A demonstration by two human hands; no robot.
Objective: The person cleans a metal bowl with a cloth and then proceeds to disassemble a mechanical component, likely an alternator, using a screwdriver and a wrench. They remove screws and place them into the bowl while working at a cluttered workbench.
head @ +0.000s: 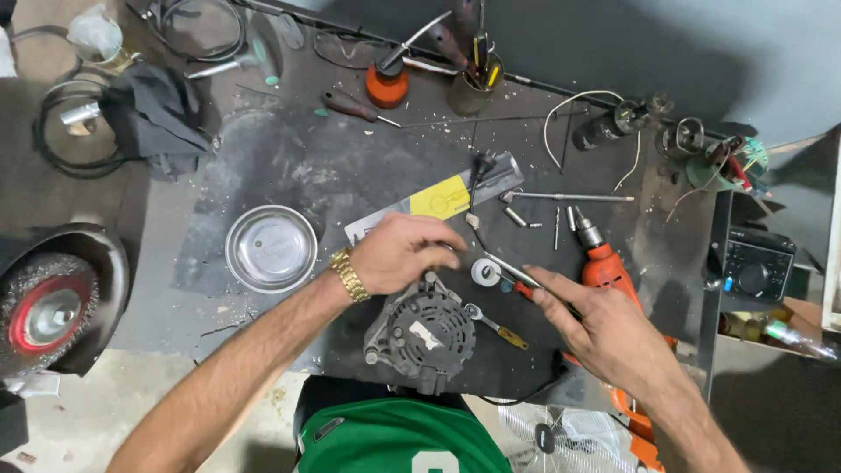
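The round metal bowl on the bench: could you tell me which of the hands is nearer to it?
Left. The left hand sits just right of the round metal bowl, above the alternator. The right hand lies farther right, beside the orange drill.

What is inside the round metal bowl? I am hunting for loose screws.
The bowl shows only its bare shiny bottom; no screws or parts are visible in it. Nothing covers it: the left hand is apart from it, by the alternator.
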